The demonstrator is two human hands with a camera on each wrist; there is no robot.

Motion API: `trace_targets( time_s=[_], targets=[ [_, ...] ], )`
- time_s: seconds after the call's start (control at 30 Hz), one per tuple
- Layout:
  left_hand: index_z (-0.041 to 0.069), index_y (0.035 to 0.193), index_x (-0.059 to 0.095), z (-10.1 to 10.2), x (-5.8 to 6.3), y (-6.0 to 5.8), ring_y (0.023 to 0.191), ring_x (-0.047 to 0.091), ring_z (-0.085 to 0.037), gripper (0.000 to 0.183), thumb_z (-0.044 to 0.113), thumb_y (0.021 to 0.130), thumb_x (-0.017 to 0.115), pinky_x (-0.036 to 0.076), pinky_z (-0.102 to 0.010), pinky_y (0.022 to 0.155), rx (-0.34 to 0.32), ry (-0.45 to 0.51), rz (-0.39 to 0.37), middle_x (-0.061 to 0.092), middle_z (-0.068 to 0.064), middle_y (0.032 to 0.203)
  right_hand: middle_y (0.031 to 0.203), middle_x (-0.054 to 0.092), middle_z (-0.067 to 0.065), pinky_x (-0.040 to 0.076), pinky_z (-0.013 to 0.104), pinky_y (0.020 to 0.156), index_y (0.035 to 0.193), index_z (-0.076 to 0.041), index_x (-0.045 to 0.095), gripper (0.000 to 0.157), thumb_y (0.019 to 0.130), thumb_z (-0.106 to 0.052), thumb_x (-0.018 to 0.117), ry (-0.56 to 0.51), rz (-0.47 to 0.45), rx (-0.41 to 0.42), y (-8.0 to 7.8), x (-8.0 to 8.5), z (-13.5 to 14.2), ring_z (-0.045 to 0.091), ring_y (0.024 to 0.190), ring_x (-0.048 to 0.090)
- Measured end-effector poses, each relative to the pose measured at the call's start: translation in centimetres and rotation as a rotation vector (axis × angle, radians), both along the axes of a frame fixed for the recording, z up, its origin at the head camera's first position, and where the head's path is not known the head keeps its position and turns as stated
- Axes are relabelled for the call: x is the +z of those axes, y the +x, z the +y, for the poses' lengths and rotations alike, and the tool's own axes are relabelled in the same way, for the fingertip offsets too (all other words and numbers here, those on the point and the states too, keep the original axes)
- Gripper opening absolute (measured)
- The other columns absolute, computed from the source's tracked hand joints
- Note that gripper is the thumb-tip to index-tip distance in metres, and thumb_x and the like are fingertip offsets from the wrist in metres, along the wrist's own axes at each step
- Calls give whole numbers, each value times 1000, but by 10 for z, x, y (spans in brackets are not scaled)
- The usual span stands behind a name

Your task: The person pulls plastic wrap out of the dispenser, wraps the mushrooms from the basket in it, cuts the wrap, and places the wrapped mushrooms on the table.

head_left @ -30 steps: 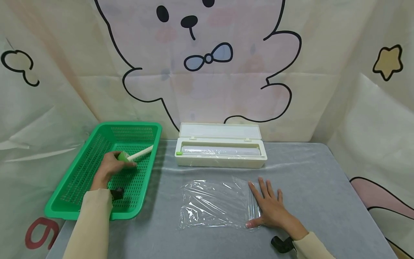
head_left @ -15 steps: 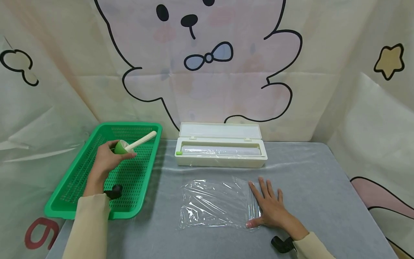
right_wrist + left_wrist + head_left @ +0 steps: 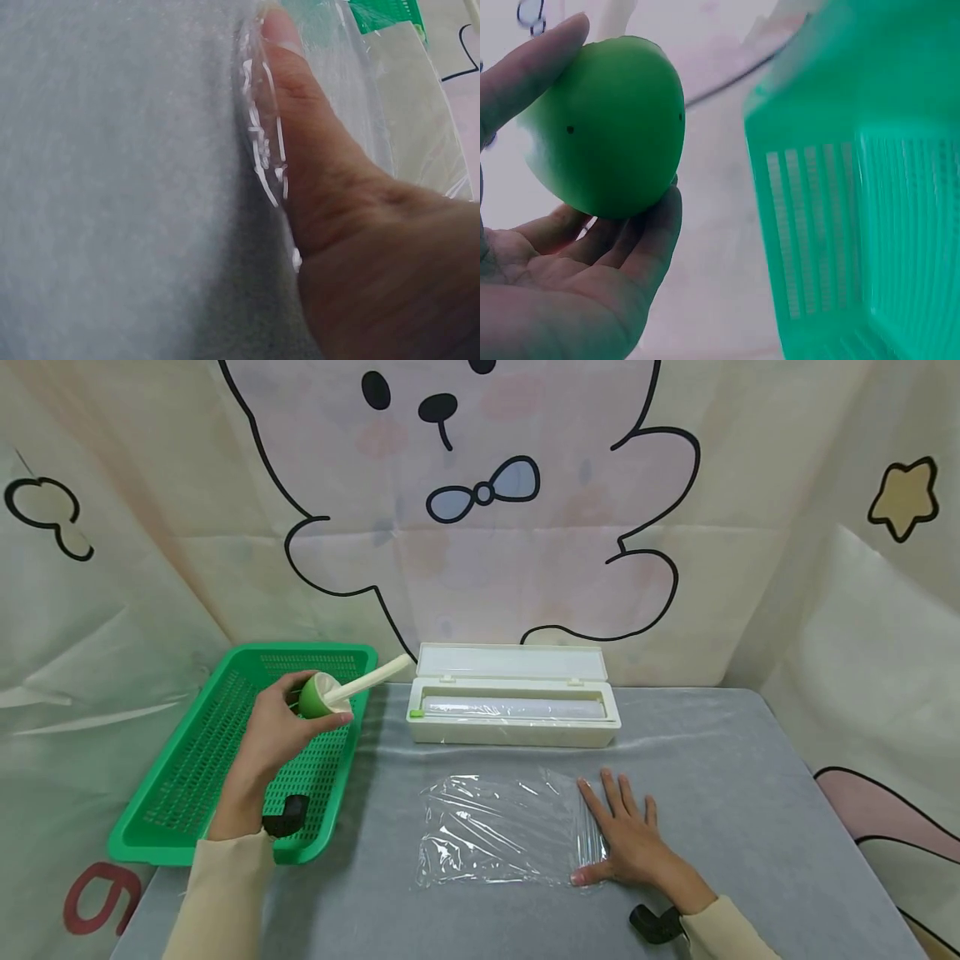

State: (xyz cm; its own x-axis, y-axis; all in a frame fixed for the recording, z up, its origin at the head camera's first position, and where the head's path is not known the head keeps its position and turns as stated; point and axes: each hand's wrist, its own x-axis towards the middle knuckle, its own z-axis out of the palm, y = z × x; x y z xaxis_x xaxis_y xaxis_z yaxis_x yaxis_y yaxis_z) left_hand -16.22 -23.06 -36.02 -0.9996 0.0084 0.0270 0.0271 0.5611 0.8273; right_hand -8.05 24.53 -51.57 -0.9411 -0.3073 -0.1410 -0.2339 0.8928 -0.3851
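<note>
Held in my left hand (image 3: 273, 731), between thumb and fingers, is a green rounded cup-like thing (image 3: 311, 696) with a whitish inside and a long cream stick slanting up to the right. In the left wrist view its smooth green outside (image 3: 622, 127) shows small dark dots. This hand is over the right part of the green basket (image 3: 120, 842). My right hand (image 3: 630, 841) lies with spread fingers on the right end of a sheet of clear plastic film (image 3: 495, 835). The right wrist view shows the thumb (image 3: 307, 112) at the crinkled film edge.
A long white box (image 3: 517, 735) with its lid up stands at the back of the grey cloth-covered table (image 3: 720, 743); inside is a roll of film (image 3: 510, 707), and a small green piece (image 3: 416, 714) sits at its left. A printed cloth (image 3: 487, 568) hangs behind.
My left hand has lifted the green thing with the stick out of the basket and moved right, so the stick now reaches past the basket's rim. The right hand stays on the film.
</note>
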Motion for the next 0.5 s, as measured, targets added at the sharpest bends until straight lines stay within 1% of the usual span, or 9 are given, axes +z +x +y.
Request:
trace_targets(
  time_s=[0.17,0.27,0.4,0.5],
  targets=[
    [0,148,44,30,-6,4,114,55,-34,81,19,82,87,49,-41,86,-40,-16,17,56,-21,134,162,6,34,0,82,103,160,-7,25,140,52,-74,85,-4,7,4,0,2,-1,58,147,1],
    [-1,146,47,49,-11,6,117,55,-35,80,16,80,89,48,-46,91,-71,-12,24,57,-22,134,162,6,35,0,82,103,160,-7,26,140,53,-74,85,-9,12,8,0,1,-1,59,147,1],
    [-3,142,50,75,-24,9,115,57,-34,81,15,75,92,49,-46,93,-131,0,34,59,-21,132,163,5,34,-1,82,104,160,-7,25,141,53,-75,85,2,-1,3,-1,0,0,58,147,0],
    [-2,140,52,95,-36,13,109,59,-31,81,15,73,94,51,-43,88,-171,-1,30,62,-18,127,163,4,33,-2,81,104,160,-8,24,141,53,-76,84,16,-12,-1,-1,1,0,57,148,-1]
  ],
)
